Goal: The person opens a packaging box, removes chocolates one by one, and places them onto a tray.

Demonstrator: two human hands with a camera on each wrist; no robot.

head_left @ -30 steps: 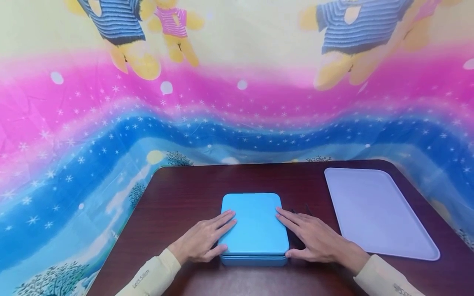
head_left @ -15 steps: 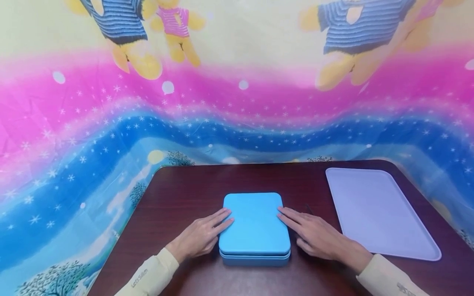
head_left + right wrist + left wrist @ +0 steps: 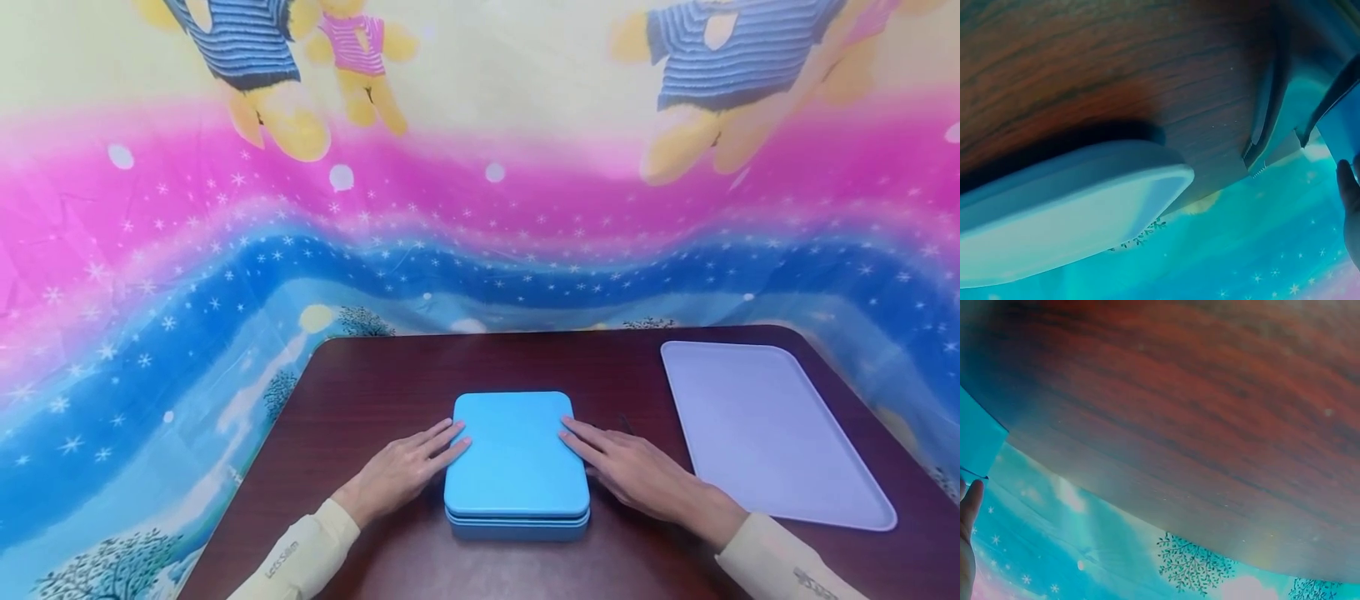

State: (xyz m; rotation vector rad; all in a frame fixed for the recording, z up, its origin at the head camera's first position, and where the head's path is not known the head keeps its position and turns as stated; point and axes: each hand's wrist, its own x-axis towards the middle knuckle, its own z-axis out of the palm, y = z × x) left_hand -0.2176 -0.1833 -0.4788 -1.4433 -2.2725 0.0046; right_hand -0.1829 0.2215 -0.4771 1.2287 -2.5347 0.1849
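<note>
Probably to steady it, the left hand (image 3: 393, 473) and right hand (image 3: 641, 475) rest straight, ungripping fingers on a pale-blue rectangular lidded box (image 3: 517, 454), midway across a dark-red wood-grain table (image 3: 375, 379); beyond, a flat lilac tray (image 3: 772, 433) lies along its right edge, presumably for elbow room.

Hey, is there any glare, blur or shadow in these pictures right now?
Head view: fairly clear, with a pale glare on the table before the box; left wrist view: wood grain blurred, softest toward the top; right wrist view: dark shadow along the tray, right hand dim and cut off.
</note>
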